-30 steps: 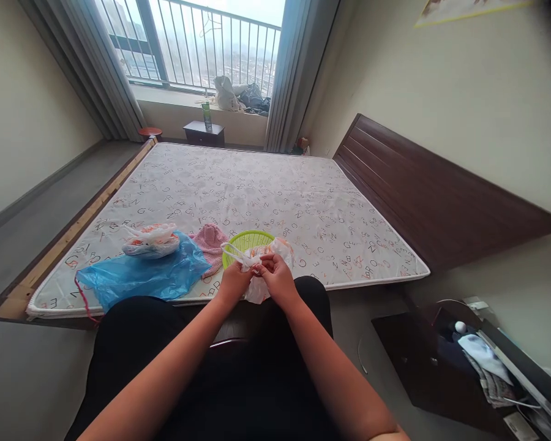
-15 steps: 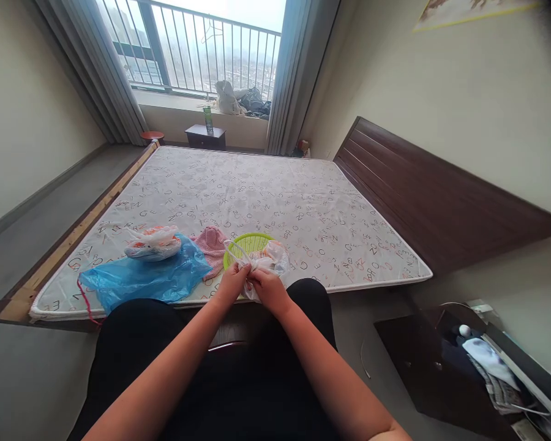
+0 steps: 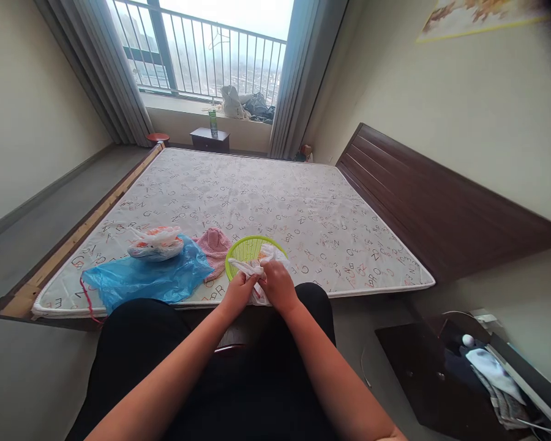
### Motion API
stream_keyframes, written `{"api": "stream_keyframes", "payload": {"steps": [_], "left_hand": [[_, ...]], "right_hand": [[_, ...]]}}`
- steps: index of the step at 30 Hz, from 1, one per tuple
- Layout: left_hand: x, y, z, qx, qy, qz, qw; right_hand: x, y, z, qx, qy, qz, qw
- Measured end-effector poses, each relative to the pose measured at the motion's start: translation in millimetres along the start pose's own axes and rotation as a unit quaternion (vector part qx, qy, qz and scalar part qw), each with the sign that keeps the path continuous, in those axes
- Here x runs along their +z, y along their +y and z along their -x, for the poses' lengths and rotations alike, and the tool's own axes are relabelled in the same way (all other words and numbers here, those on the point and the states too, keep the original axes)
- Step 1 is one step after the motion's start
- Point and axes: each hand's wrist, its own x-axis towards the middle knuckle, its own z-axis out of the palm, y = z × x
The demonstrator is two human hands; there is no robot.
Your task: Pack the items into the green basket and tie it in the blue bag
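Both of my hands grip a white plastic bag (image 3: 270,252) just above the near edge of the mattress. My left hand (image 3: 239,290) pinches its gathered top from the left, while my right hand (image 3: 277,283) is closed on it from the right. Behind and under the bag sits a lime-green basket (image 3: 239,250), partly covered by it. A pink cloth (image 3: 213,246) lies left of the basket. Further left, a second plastic bag (image 3: 156,244), white with orange markings, rests on a spread blue plastic bag (image 3: 147,278).
The letter-printed mattress (image 3: 257,190) lies on a wooden bed frame with a dark headboard (image 3: 422,190). A dark nightstand (image 3: 408,367) holding folded cloths stands low on the right. By the window is a small cabinet (image 3: 210,141) with a green bottle (image 3: 213,122).
My right hand has turned and moved slightly up over the bag's top; the bag's white handle now lies flatter toward the left. The view has shifted slightly.
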Motion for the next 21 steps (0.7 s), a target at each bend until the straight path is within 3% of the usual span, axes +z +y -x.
{"api": "stream_keyframes", "payload": {"steps": [3,6,9,13,18,21], "left_hand": [[-2,8,5,0.040,-0.036,-0.088,0.995],[-3,15,13,0.104,-0.047,-0.159,0.981],[-3,19,18,0.163,-0.045,-0.220,0.961],[-5,21,17,0.213,-0.059,-0.281,0.934],[-8,17,12,0.232,-0.042,-0.329,0.914],[-11,14,10,0.226,-0.035,-0.335,0.914]], "right_hand": [[2,5,-1,-0.073,0.028,0.005,0.997],[3,7,-6,-0.100,-0.039,-0.017,0.994],[2,5,-10,-0.028,-0.087,-0.007,0.996],[2,-1,-8,0.088,-0.086,0.023,0.992],[8,-8,-3,0.130,-0.087,0.009,0.988],[10,-10,-2,0.141,-0.078,-0.067,0.985]]}}
